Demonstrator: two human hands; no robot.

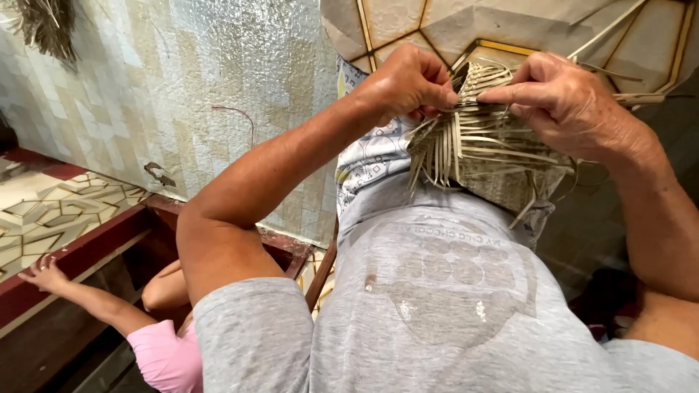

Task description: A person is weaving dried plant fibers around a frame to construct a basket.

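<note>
Two hands work a half-woven piece of dried leaf strips [484, 149], held against the person's lap over a grey shirt [437, 291]. Behind it lies a patterned tile floor [524, 29]; to the left, a pale tiled wall [182, 87].

Woven piece: strips cross in a loose mat, with free ends fanning out at its left edge and top. Risk: those unlocked ends could slide out of the weave if tension drops, since nothing visible pins them.

Left hand [408, 80]: fingers curled shut, pinching strips at the upper left corner. A slip here would likely loosen that corner.

Right hand [564, 102]: closed over the top edge, forefinger stretched along a strip, pressing it down. Too sharp a bend may crack a dry strip.

Lower left, apart: another person's hand [44, 275] on a red ledge [80, 251], pink sleeve [164, 356]. A bump seems unlikely from there.
</note>
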